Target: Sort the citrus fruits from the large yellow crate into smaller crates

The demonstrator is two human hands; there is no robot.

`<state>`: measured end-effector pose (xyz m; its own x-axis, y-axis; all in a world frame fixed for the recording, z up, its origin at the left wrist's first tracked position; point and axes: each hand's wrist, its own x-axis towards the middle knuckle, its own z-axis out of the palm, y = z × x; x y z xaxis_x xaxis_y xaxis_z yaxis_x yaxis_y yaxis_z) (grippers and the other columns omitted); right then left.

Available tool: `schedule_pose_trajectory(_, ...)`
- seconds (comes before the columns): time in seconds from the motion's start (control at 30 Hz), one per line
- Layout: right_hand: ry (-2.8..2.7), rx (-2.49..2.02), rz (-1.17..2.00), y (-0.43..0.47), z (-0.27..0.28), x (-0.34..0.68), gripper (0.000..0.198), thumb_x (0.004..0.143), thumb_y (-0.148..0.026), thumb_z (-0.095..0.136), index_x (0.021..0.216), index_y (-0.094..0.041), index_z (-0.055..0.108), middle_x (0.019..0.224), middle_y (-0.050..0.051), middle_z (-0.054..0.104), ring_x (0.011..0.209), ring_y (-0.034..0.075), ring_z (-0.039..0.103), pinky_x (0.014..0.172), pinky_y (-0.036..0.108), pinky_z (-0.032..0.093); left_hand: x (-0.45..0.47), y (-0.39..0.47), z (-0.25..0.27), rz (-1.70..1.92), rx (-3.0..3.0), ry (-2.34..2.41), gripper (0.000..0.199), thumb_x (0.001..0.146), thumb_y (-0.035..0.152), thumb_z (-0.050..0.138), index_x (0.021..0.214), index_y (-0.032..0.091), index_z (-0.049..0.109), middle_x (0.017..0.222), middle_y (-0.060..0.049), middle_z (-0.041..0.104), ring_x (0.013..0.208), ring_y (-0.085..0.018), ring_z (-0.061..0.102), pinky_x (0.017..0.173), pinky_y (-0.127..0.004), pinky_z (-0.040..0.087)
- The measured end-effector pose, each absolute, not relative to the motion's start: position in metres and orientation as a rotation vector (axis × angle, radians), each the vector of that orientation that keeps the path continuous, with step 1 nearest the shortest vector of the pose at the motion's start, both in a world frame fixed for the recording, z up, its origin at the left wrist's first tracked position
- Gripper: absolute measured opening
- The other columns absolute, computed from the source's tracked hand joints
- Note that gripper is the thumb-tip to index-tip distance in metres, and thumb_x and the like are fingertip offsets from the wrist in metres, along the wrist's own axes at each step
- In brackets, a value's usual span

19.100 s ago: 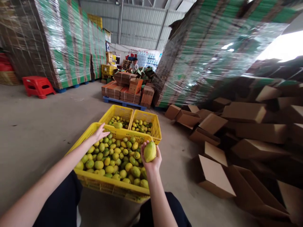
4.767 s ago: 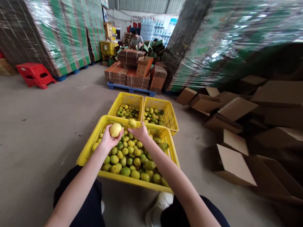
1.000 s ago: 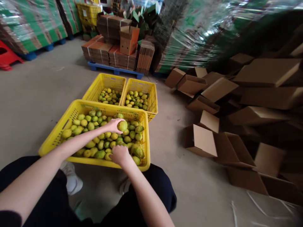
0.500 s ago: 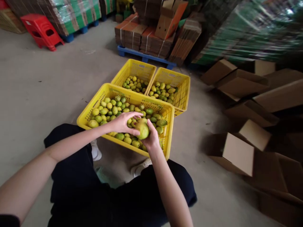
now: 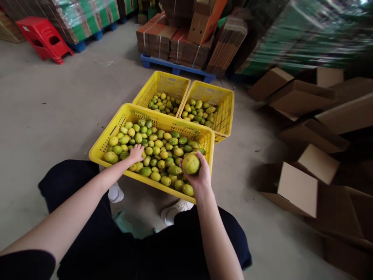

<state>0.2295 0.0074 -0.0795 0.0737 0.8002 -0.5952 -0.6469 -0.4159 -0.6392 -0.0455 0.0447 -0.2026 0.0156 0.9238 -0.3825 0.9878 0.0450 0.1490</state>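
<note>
My right hand (image 5: 203, 175) is wrapped around a large yellow-green lemon (image 5: 191, 163), held above the right part of the near yellow crate (image 5: 97, 149). Inside that crate lie many lemons (image 5: 161, 164) in shades from yellow to deep green. My left hand (image 5: 136, 153) has reached down among them at the left of the middle. Its fingers are curled over a yellow lemon (image 5: 143, 154), which they partly hide.
Two more yellow crates (image 5: 175, 76) with lemons stand behind the near one. Open cardboard boxes (image 5: 297, 188) lie along the right. Bundled flat cartons (image 5: 157, 39) rest on a blue pallet (image 5: 175, 69) at the back. A red stool (image 5: 43, 37) stands far left.
My left hand has left the large lemon and moved left and down onto the fruit in the crate. My right hand has shifted slightly right, still holding the large lemon.
</note>
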Motion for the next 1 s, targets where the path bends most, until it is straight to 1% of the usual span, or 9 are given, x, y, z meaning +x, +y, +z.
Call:
schedule_pose_trajectory(0.1, -0.183, -1.235, 1.654, 0.006, -0.075, 0.225, 0.030, 0.072, -0.043, 0.076, 0.089, -0.024, 0.059, 0.074, -0.002, 0.070, 0.066, 0.019, 0.068, 0.059, 0.036, 0.062, -0.038, 0.049, -0.217, -0.338, 1.978, 1.925, 0.067, 0.068, 0.025, 0.076, 0.128, 0.010, 0.052, 0.138, -0.025, 0.050, 0.128, -0.040, 0.043, 0.103, -0.052, 0.036)
schedule_pose_trajectory(0.2, -0.154, -1.283, 1.687, 0.004, -0.067, 0.221, 0.031, 0.071, -0.041, 0.076, 0.090, -0.023, 0.061, 0.073, 0.000, 0.069, 0.063, 0.020, 0.068, 0.053, 0.033, 0.060, -0.038, 0.052, -0.222, -0.350, 2.023, 1.899, 0.062, 0.071, 0.021, 0.072, 0.129, 0.010, 0.052, 0.138, -0.024, 0.051, 0.130, -0.039, 0.042, 0.107, -0.051, 0.031)
schedule_pose_trajectory(0.3, -0.154, -1.305, 1.682, 0.004, -0.060, 0.218, 0.030, 0.071, -0.040, 0.075, 0.090, -0.022, 0.061, 0.070, -0.001, 0.067, 0.059, 0.019, 0.067, 0.050, 0.032, 0.058, -0.045, 0.054, -0.216, -0.304, 2.043, 1.854, 0.058, 0.068, 0.018, 0.075, 0.122, 0.010, 0.057, 0.133, -0.023, 0.057, 0.129, -0.038, 0.045, 0.110, -0.049, 0.029)
schedule_pose_trajectory(0.4, -0.195, -1.264, 1.685, 0.005, -0.058, 0.216, 0.028, 0.071, -0.040, 0.074, 0.088, -0.023, 0.060, 0.070, -0.002, 0.067, 0.061, 0.019, 0.068, 0.054, 0.033, 0.060, -0.057, 0.058, -0.199, -0.206, 2.003, 1.871, 0.055, 0.067, 0.024, 0.078, 0.117, 0.010, 0.058, 0.122, -0.021, 0.064, 0.119, -0.038, 0.055, 0.104, -0.047, 0.038)
schedule_pose_trajectory(0.5, -0.190, -1.196, 1.681, 0.008, -0.058, 0.209, 0.027, 0.068, -0.037, 0.074, 0.087, -0.024, 0.060, 0.075, -0.002, 0.069, 0.069, 0.021, 0.070, 0.062, 0.037, 0.062, -0.067, 0.064, -0.168, -0.054, 1.964, 1.900, 0.056, 0.075, 0.040, 0.075, 0.120, 0.014, 0.053, 0.113, -0.014, 0.067, 0.105, -0.031, 0.063, 0.091, -0.040, 0.049)
schedule_pose_trajectory(0.57, -0.180, -1.162, 1.681, 0.010, -0.057, 0.201, 0.025, 0.065, -0.032, 0.071, 0.086, -0.022, 0.061, 0.077, -0.001, 0.069, 0.074, 0.022, 0.069, 0.066, 0.038, 0.062, -0.068, 0.067, -0.142, 0.199, 1.929, 1.839, 0.062, 0.072, 0.043, 0.077, 0.122, 0.017, 0.049, 0.119, -0.011, 0.064, 0.104, -0.026, 0.064, 0.089, -0.036, 0.052)
schedule_pose_trajectory(0.7, -0.391, -1.063, 1.625, 0.009, -0.054, 0.182, 0.028, 0.060, -0.027, 0.071, 0.085, -0.023, 0.060, 0.080, -0.003, 0.068, 0.079, 0.020, 0.068, 0.075, 0.037, 0.060, -0.054, 0.064, -0.088, 0.794, 1.682, 1.429, 0.071, 0.064, 0.032, 0.084, 0.124, 0.021, 0.048, 0.130, -0.011, 0.055, 0.102, -0.023, 0.065, 0.084, -0.036, 0.058)
schedule_pose_trajectory(0.87, -0.887, -1.080, 1.366, -0.001, -0.045, 0.171, 0.059, 0.062, -0.030, 0.082, 0.116, -0.026, 0.058, 0.106, 0.001, 0.071, 0.097, 0.023, 0.068, 0.090, 0.041, 0.056, -0.031, 0.043, -0.054, 0.996, 1.646, 1.043, 0.069, 0.072, 0.028, 0.080, 0.134, 0.029, 0.050, 0.133, -0.009, 0.053, 0.103, -0.022, 0.067, 0.087, -0.036, 0.059)
schedule_pose_trajectory(1.0, -1.270, -1.123, 0.892, -0.009, -0.041, 0.177, 0.061, 0.063, -0.031, 0.087, 0.117, -0.024, 0.058, 0.117, 0.005, 0.069, 0.112, 0.025, 0.064, 0.103, 0.044, 0.049, -0.021, 0.033, -0.055, 1.183, 1.966, 1.039, 0.057, 0.077, 0.021, 0.076, 0.131, 0.030, 0.059, 0.122, -0.008, 0.053, 0.106, -0.022, 0.063, 0.086, -0.035, 0.059)
